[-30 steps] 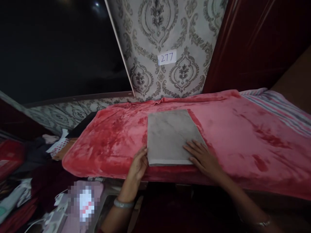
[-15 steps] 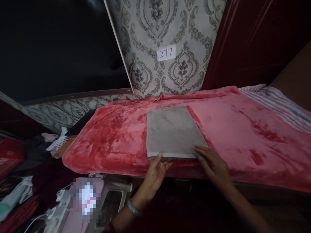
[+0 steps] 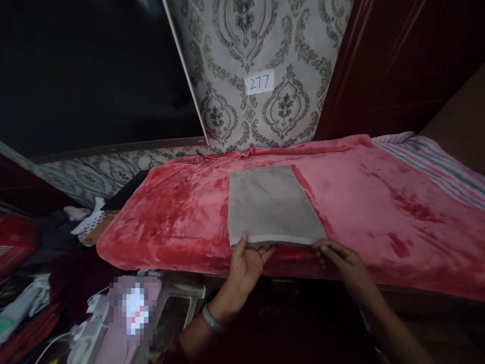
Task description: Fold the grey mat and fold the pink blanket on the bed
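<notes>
At the left edge, a heap of clothes [image 3: 34, 253] is cut off and, in the dim light, not fairly separable into items. Beside it, a pixelated patch [image 3: 132, 311] masks part of a pink object [image 3: 111, 349]. Some fingertips of the left hand [image 3: 248, 268] are covered by the grey cloth [image 3: 271, 202]; the lower fingers of the right hand [image 3: 343, 260] are in shadow. Both forearms are partly out of frame.

A black screen [image 3: 91, 76], cropped above and at left, stands against a patterned wall [image 3: 223, 96] bearing a label [image 3: 259, 82] marked "277"; a dark red panel [image 3: 390, 65] adjoins at right. The surface is covered by a red blanket [image 3: 166, 217]. The cloth lies folded flat near its middle, pale border at the near edge. The left hand, bracelet [image 3: 212, 319] at the wrist, pinches this edge, thumb above. The right hand pinches the near right corner between thumb and forefinger.

A white power strip [image 3: 89, 328] and a pale stool [image 3: 195, 292] stand below the blanket's left end. Striped fabric [image 3: 443, 167] lies at far right.
</notes>
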`<state>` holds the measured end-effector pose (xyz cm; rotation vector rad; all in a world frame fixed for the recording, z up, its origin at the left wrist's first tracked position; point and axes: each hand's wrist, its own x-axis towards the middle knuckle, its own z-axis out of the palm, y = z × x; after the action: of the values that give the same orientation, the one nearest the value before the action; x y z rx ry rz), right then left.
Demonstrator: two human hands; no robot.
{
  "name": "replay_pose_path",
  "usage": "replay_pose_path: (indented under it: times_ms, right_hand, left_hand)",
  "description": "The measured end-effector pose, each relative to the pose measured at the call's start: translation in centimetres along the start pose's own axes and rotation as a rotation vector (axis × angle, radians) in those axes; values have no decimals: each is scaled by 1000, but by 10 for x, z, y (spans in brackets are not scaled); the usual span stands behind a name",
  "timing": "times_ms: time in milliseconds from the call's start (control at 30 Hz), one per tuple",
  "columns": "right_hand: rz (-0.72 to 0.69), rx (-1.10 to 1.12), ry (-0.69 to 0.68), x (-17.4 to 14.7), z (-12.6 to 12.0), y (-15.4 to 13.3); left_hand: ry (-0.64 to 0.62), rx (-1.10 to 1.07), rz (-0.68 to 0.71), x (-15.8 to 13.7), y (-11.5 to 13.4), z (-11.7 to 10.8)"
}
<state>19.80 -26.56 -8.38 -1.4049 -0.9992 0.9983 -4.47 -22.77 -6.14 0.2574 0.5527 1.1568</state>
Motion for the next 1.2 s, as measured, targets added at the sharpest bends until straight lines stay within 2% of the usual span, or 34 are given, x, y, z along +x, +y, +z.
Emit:
replay_pose_path:
  times_ms: [67,133,367,467,633,800,933,1033,1200]
  right_hand:
    - [122,30,-142,-2,3,-2]
    - [220,59,-218,-4,5,-4]
    - [474,389,-230,-8,-1,-1]
    - [533,542,-243,-13,-1,2]
    - [529,699,-221,-16,1,6]
    - [420,727,-172,-4,-7,9]
    - [359,674,-243,9,-19,8]
    - [344,624,-330,24,-29,2]
    - [398,547,-421,57,-34,-22]
  left_hand:
    - [27,-40,-15,2,1,2]
    - [29,-65,-34,3,4,3]
    - [7,-98,-81,-1,9,-3]
    - [-1,-129,-81,-2,10,0]
    - [-49,-159,-89,1,17,6]
    - [-54,-128,-122,-1,26,-14]
    - [-44,-54,-96,-6,42,-34]
    - [-46,46,-48,-2,61,-40]
    - [-28,278,-82,32,97,-36]
